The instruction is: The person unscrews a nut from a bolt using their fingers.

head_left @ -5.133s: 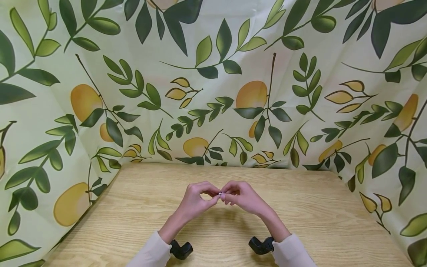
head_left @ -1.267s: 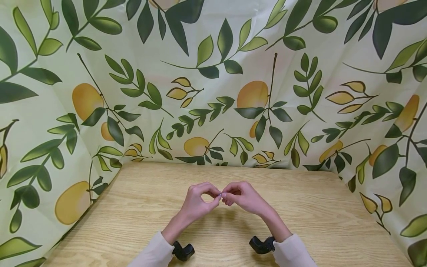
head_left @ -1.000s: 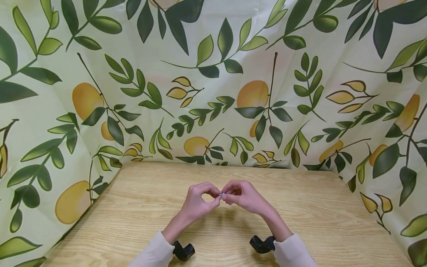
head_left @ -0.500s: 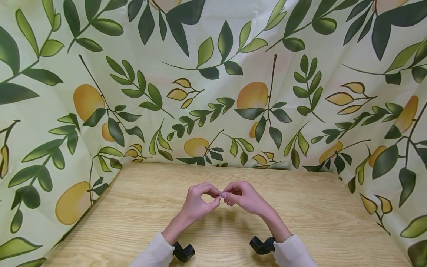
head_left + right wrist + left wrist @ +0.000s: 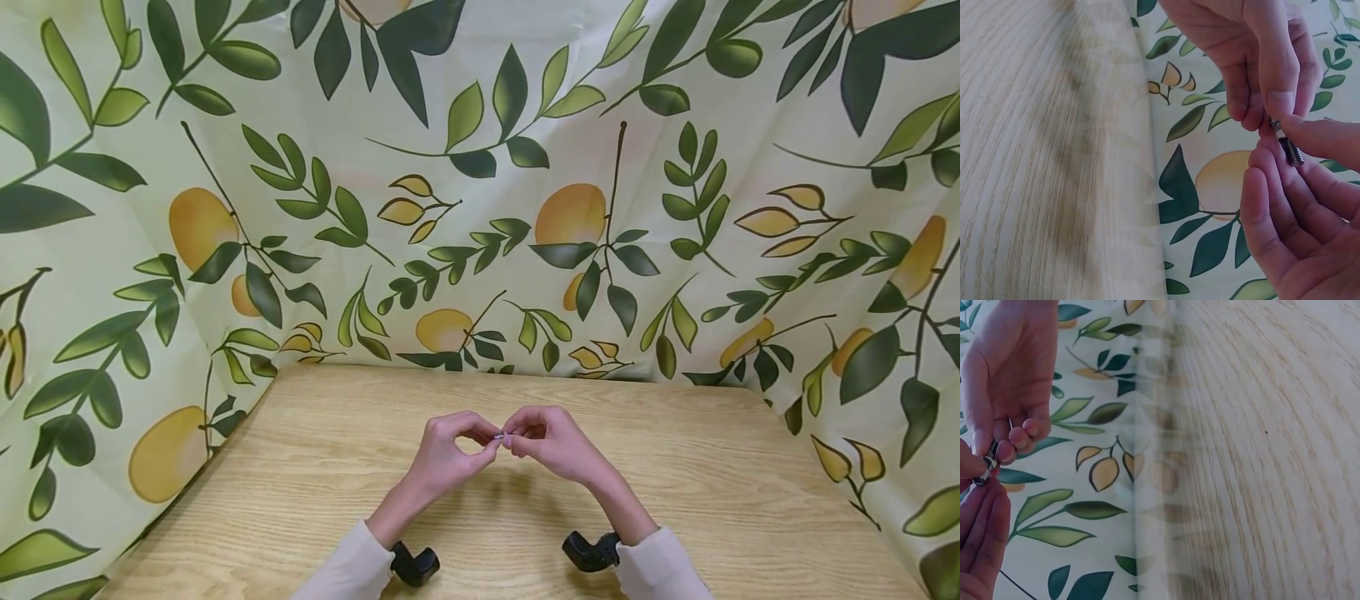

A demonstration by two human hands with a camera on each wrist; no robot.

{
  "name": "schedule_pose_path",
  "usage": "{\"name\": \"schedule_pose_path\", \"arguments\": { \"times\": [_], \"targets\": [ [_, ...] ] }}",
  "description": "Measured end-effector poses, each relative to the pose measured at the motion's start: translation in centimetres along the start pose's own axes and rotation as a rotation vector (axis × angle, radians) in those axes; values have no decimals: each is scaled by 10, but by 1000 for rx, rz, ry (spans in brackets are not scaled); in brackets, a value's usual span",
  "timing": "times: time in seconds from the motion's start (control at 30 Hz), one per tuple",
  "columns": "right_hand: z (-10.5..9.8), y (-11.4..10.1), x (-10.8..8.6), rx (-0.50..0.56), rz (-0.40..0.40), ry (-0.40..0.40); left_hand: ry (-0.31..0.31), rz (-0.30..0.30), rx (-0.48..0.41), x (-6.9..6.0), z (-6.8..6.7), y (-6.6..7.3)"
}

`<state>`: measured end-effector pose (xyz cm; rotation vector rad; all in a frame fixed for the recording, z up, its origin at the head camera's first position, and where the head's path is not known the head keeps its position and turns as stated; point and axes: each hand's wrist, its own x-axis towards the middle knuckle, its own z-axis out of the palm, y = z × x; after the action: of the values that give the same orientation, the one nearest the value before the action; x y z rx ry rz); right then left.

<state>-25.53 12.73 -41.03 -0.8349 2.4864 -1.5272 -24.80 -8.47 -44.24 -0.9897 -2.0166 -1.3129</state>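
Observation:
A small silver-and-dark metal screw (image 5: 1292,152) with ridged thread sits between my two hands, above the table. My left hand (image 5: 448,450) pinches one end between thumb and fingertips. From the other side, my right hand (image 5: 553,443) pinches it with thumb and index finger. In the left wrist view, a shiny ring-like band shows on the screw (image 5: 987,467); whether it is a separate nut I cannot tell. A thin pin-like piece (image 5: 1011,424) shows by the right hand's curled fingers. The fingertips hide part of the screw.
Below the hands lies a light wood-grain table (image 5: 337,500). A cloth printed with leaves and fruit (image 5: 465,250) rises at the back and both sides. Black wrist-camera mounts (image 5: 415,564) stick out inward from both cuffs.
Both hands stay together in nearly the same place, with small finger shifts around the screw. More of it shows between the fingertips at some moments than at others.

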Motion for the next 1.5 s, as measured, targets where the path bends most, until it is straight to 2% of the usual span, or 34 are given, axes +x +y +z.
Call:
{"name": "schedule_pose_path", "arguments": {
  "times": [0.13, 0.37, 0.53, 0.83, 1.0, 1.3, 1.5],
  "targets": [
    [0, 0, 0, 3, -9, 13, 0, 3, -4, 0, 1, 0],
    [-1, 0, 0, 15, 17, -29, 11, 2, 1, -1, 1, 0],
    [-1, 0, 0, 2, 10, -6, 11, 5, -11, 0, 1, 1],
    [0, 0, 0, 32, 16, -29, 23, 48, -2, 1, 1, 4],
    [0, 0, 0, 14, 2, -3, 31, 70, 2, 1, 2, 3],
    [-3, 2, 1, 30, 0, -33, 32, 58, 8, 1, 2, 2],
    [-3, 2, 0, 28, -22, -7, 29, 63, 5, 0, 2, 1]
  ]
}}
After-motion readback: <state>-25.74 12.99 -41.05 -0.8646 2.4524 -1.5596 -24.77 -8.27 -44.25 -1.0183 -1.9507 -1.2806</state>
